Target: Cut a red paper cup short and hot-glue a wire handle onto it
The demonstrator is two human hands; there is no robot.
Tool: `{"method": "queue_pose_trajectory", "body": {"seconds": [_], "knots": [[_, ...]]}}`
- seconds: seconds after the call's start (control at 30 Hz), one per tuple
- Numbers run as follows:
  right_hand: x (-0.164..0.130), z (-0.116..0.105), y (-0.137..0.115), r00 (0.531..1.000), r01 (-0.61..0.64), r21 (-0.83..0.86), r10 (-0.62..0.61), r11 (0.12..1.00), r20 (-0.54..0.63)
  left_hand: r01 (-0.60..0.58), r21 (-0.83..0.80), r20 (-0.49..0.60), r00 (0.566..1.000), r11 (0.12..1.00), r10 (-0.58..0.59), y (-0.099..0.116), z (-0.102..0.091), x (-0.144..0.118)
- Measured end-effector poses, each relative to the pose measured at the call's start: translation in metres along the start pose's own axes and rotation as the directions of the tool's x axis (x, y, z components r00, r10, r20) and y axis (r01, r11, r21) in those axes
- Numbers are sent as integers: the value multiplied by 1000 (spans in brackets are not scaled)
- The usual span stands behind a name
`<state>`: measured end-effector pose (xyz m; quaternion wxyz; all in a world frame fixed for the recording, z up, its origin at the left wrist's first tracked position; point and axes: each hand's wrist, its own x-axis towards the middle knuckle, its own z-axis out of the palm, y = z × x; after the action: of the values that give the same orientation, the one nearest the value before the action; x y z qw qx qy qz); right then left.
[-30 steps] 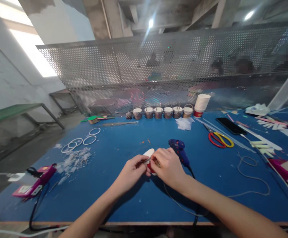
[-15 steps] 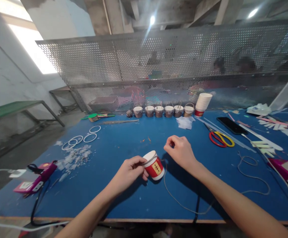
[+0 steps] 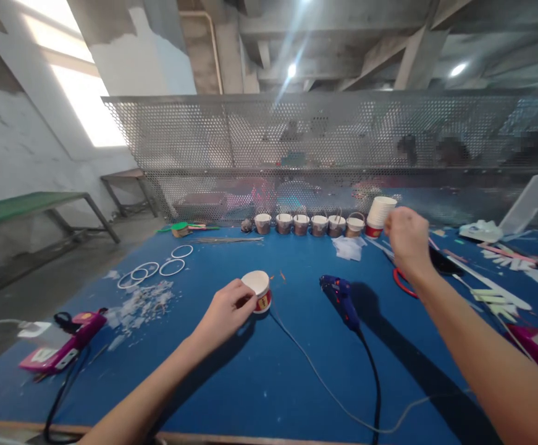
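Two hands work over the blue table (image 3: 231, 383). The left hand (image 3: 225, 312) holds a small paper cup (image 3: 258, 290), which stands upright on the table surface just left of the blue glue gun (image 3: 340, 300). The cup has a white rim and a red printed band. A thin grey string (image 3: 315, 380) runs from the base of the cup across the table toward the near edge.

Handling: the cup is judged light and thin-walled, so it crushes under a hard squeeze and tips easily. The best hold is around the side wall below the rim, with light pressure only. The string is limp and offers no support.

Grip: the left hand's fingers curl around the near side of the cup, with the thumb at the rim; the hold is partly closed, touching the wall without deforming it. The right hand (image 3: 405, 238) is raised above the table near the stack of white cups (image 3: 378, 213), well apart from the held cup. Its fingers are drawn together into a loose fist; whether they pinch anything cannot be told.
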<state>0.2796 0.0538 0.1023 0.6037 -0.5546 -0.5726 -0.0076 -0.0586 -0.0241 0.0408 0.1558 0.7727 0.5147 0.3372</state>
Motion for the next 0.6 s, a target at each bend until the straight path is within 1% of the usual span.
{"method": "queue_pose_trajectory", "body": {"seconds": [0.07, 0.1, 0.13, 0.2, 0.27, 0.37, 0.43, 0.5, 0.6], "knots": [[-1, 19, -21, 992, 47, -6, -46, 999, 117, -45, 70, -20, 999, 997, 46, -5, 0, 11], [-4, 31, -34, 980, 77, -4, -75, 997, 187, -64, 100, -25, 997, 993, 67, -7, 1, 16], [-10, 45, -48, 960, 114, 0, -110, 994, 258, -84, 126, -25, 996, 988, 88, -10, 3, 21], [-26, 75, -77, 902, 192, 9, -180, 981, 393, -125, 167, -22, 991, 978, 131, -16, 9, 27], [-45, 106, -104, 823, 278, 23, -250, 960, 511, -167, 167, -19, 985, 972, 172, -22, 18, 27], [-74, 146, -141, 682, 402, 68, -348, 913, 643, -213, 77, -15, 977, 974, 215, -29, 34, 18], [-90, 168, -162, 588, 462, 119, -404, 879, 701, -183, 78, -13, 983, 980, 185, -31, 43, 8], [-103, 190, -183, 506, 498, 169, -444, 850, 740, -141, 84, 7, 990, 987, 141, -30, 51, 0], [-121, 224, -211, 409, 529, 210, -464, 822, 785, -96, 77, 43, 995, 992, 93, -27, 57, -5]]}}
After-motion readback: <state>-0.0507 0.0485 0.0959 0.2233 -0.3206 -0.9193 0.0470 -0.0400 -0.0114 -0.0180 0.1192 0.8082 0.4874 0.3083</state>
